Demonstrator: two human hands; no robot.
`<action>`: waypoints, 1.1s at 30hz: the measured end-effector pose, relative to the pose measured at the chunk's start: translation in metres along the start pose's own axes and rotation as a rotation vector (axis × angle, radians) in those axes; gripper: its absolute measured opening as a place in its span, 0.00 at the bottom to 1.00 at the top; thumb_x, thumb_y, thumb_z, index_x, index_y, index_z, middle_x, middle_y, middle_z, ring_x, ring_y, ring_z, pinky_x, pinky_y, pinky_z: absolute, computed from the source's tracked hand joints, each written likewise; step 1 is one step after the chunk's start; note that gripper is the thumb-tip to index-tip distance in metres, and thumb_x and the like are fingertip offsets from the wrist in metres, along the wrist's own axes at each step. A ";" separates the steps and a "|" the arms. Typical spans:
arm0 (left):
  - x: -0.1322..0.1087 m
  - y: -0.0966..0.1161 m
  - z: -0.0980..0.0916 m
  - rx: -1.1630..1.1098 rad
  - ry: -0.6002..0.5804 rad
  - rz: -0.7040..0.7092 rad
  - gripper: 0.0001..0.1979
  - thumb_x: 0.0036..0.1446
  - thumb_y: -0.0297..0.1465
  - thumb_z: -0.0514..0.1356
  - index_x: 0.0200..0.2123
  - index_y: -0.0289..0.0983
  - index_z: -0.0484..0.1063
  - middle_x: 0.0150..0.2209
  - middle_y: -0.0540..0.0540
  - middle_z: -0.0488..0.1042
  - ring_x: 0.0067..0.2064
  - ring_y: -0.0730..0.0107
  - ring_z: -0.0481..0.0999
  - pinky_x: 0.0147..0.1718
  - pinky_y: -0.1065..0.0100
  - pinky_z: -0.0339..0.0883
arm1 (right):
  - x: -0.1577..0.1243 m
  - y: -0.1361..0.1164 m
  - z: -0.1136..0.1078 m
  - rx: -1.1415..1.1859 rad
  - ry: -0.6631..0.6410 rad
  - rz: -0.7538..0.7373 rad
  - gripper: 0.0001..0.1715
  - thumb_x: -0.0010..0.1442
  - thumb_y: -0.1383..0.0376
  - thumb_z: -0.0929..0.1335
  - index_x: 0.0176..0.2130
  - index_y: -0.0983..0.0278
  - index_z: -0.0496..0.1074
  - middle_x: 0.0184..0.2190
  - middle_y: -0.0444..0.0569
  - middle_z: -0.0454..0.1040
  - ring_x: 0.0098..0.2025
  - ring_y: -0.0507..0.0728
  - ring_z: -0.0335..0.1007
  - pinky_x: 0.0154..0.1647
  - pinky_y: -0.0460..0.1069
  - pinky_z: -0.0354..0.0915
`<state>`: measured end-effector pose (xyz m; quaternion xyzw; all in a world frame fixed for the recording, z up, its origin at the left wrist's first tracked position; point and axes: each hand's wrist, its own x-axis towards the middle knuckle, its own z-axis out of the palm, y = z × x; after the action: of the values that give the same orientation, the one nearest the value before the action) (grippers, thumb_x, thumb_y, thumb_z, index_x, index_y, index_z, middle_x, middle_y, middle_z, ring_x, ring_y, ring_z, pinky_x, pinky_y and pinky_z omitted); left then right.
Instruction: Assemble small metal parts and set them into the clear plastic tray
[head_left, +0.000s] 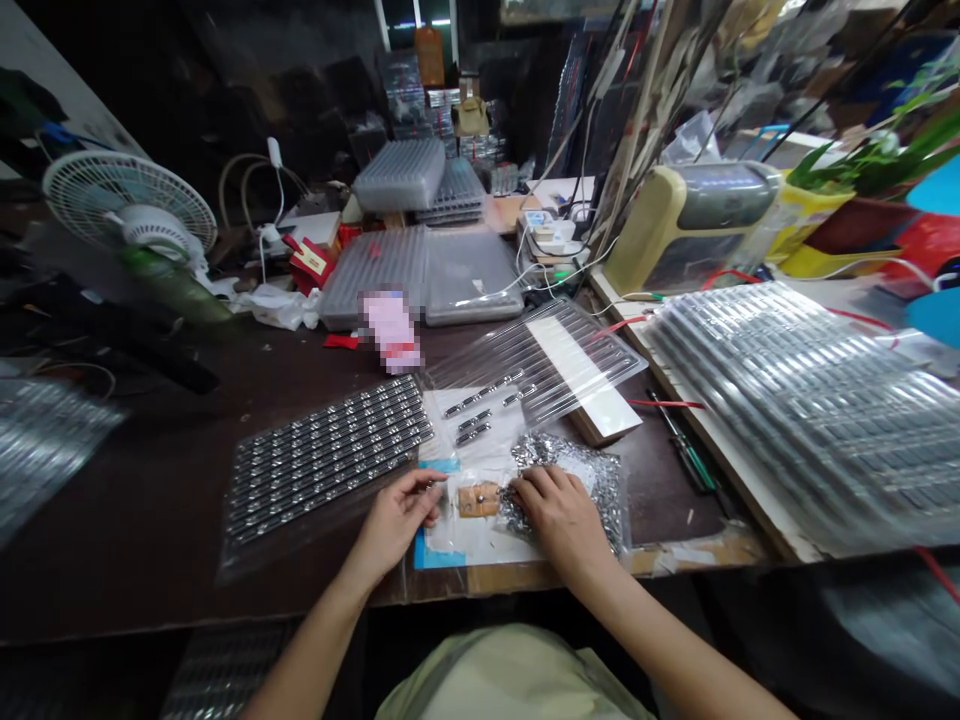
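Observation:
My left hand [405, 508] is beside a small tan block [478, 500], to its left. Its thumb and index finger are pinched close together; anything between them is too small to make out. My right hand [561, 515] rests against a heap of small shiny metal parts [600, 490], its fingers curled down near the block's right end. Whatever its fingertips hold is hidden. The block has small metal bits on it and lies on a white sheet [510, 548] with blue edges. Beyond it, several short dark metal pieces [474, 425] lie on clear plastic.
A clear tray [330, 455] filled with rows of dark metal pieces lies to the left. Behind is a ribbed clear tray [502, 365] with a white strip [577, 370] across it. Stacked trays [810, 420] and a green-handled screwdriver [690, 455] are right; a fan [135, 205] stands left.

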<state>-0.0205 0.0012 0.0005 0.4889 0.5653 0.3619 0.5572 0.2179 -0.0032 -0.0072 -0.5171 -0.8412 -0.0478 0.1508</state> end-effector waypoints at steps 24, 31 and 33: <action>0.002 -0.003 0.042 0.716 0.087 0.559 0.07 0.57 0.29 0.60 0.38 0.41 0.77 0.33 0.47 0.74 0.36 0.67 0.74 0.36 0.68 0.67 | 0.003 0.001 -0.008 0.721 0.094 0.206 0.07 0.62 0.64 0.65 0.35 0.60 0.73 0.31 0.47 0.74 0.35 0.54 0.70 0.37 0.49 0.63; 0.006 -0.008 0.035 0.451 0.207 0.495 0.06 0.58 0.29 0.59 0.36 0.38 0.76 0.34 0.46 0.74 0.36 0.69 0.74 0.34 0.71 0.68 | 0.015 -0.021 0.002 0.476 0.068 0.179 0.03 0.58 0.61 0.70 0.33 0.58 0.76 0.33 0.45 0.75 0.36 0.55 0.66 0.36 0.50 0.55; 0.008 -0.010 0.032 0.366 0.254 0.458 0.06 0.58 0.30 0.59 0.36 0.37 0.76 0.35 0.46 0.74 0.35 0.69 0.74 0.31 0.72 0.69 | 0.017 -0.027 0.004 0.430 0.065 0.160 0.04 0.59 0.62 0.69 0.33 0.56 0.76 0.34 0.45 0.75 0.37 0.55 0.64 0.37 0.51 0.54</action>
<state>0.0102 0.0014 -0.0151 0.6466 0.5613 0.4283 0.2886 0.1856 -0.0002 -0.0035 -0.5364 -0.7829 0.1283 0.2878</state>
